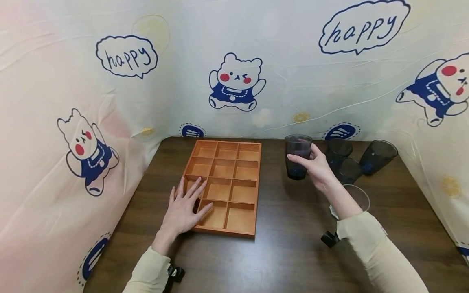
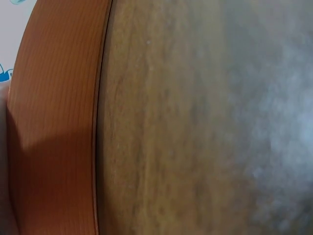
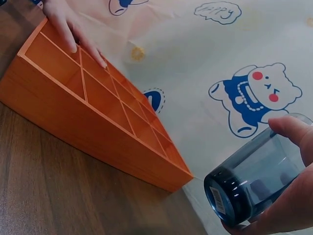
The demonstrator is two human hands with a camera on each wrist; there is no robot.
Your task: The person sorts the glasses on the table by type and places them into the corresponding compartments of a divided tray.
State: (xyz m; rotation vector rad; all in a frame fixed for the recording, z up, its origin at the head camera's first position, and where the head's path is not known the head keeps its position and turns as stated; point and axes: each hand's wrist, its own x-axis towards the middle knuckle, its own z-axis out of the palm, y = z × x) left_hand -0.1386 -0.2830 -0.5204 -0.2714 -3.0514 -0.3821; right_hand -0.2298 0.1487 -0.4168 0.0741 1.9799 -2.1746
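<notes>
My right hand [image 1: 319, 169] grips a dark blue tinted drinking glass [image 1: 297, 165] by its side, upright and to the right of the wooden box. In the right wrist view the underside of the glass [image 3: 259, 174] shows, with a barcode sticker on its base, so it is off the table. With fingers spread, my left hand [image 1: 183, 211] rests on the near left part of an orange-brown wooden compartment box [image 1: 256, 191]. The box's compartments that show hold nothing; the hand covers a few at the left. Only the box's side wall [image 2: 56, 117] fills the left wrist view's left part.
Several more dark glasses stand or lean together at the back right, among them a tilted one [image 1: 379, 156]. A clear round glass item [image 1: 357, 197] lies partly behind my right forearm. A printed cloth [image 1: 293, 81] encloses the dark wooden table [image 1: 286, 252].
</notes>
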